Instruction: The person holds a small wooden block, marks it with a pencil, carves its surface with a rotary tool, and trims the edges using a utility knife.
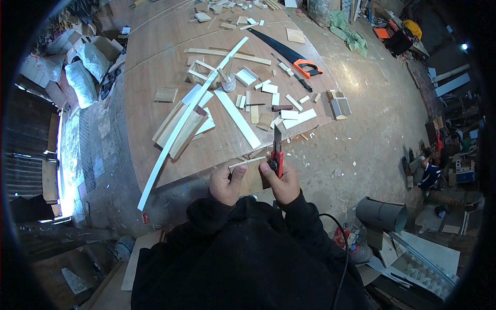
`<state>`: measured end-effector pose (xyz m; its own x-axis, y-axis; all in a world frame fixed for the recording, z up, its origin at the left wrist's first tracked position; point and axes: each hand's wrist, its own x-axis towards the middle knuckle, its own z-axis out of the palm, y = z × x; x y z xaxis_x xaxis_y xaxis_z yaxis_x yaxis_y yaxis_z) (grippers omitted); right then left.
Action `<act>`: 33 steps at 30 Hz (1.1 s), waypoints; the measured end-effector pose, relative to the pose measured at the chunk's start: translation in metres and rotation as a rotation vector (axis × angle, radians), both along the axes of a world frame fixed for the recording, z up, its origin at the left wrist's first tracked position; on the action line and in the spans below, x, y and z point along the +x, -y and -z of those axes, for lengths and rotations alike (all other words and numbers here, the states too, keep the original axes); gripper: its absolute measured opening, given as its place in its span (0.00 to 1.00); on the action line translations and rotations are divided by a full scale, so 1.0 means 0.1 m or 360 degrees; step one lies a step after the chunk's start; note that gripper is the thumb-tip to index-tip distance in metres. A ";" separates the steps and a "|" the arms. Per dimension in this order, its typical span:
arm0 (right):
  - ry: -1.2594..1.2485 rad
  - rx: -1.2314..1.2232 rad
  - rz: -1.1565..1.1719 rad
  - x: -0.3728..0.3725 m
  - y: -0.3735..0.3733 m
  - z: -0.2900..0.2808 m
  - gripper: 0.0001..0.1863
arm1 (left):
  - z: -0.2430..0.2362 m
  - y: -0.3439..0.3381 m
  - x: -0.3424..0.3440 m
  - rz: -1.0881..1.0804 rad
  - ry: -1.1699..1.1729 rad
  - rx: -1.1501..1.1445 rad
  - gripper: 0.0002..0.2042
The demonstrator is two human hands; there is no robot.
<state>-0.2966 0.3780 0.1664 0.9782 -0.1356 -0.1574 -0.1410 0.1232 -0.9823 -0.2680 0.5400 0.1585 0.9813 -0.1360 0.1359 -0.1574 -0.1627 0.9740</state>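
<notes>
Close to my body, near the table's front edge, my left hand [227, 185] is closed on the left side of a small wooden piece [251, 181]. A thin pale strip [247, 163] runs along the top of that piece. My right hand [285, 185] grips a red utility knife [279, 157], its blade [277, 135] pointing up and away from me. The right thumb also presses against the wood's right side. Most of the fingers behind the wood are hidden.
The wooden table [150, 57] carries a handsaw [281, 50], a long white strip [178, 132] overhanging the front left edge, a jar with brushes [228, 82], a small wooden box [338, 106] and several offcuts. At far right a person [430, 173] sits low among clutter. A black cable [345, 248] hangs beside me.
</notes>
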 end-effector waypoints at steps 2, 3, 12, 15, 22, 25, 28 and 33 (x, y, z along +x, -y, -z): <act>-0.0106 0.0147 0.0024 0.14 -0.02 0.02 0.09 | 0.03 0.00 0.18 0.0042 -0.0076 -0.0023 0.19; -0.0075 0.0048 0.0045 0.23 -0.02 0.04 0.09 | 0.04 0.00 0.28 0.0081 -0.0149 -0.0041 0.20; -0.0124 0.0069 -0.0002 0.91 -0.02 -0.04 0.11 | 0.10 -0.02 0.97 0.0151 -0.0163 -0.0203 0.20; -0.0089 0.0002 0.0051 1.11 -0.05 0.00 0.11 | 0.09 -0.03 1.16 0.0138 -0.0120 -0.0151 0.19; 0.0393 -0.0982 0.0196 1.44 -0.30 0.12 0.07 | 0.29 0.16 1.37 -0.0460 -0.0073 -0.0068 0.23; 0.0377 -0.0837 0.0119 1.55 -0.29 0.08 0.07 | 0.33 0.13 1.47 -0.0508 -0.0211 -0.0151 0.25; 0.0422 -0.0698 0.0061 1.60 -0.24 0.15 0.09 | 0.25 0.12 1.49 -0.0481 -0.0208 -0.0058 0.26; 0.0397 -0.0419 -0.0023 1.68 -0.14 0.23 0.10 | 0.21 0.23 1.44 -0.0529 -0.0288 -0.0281 0.30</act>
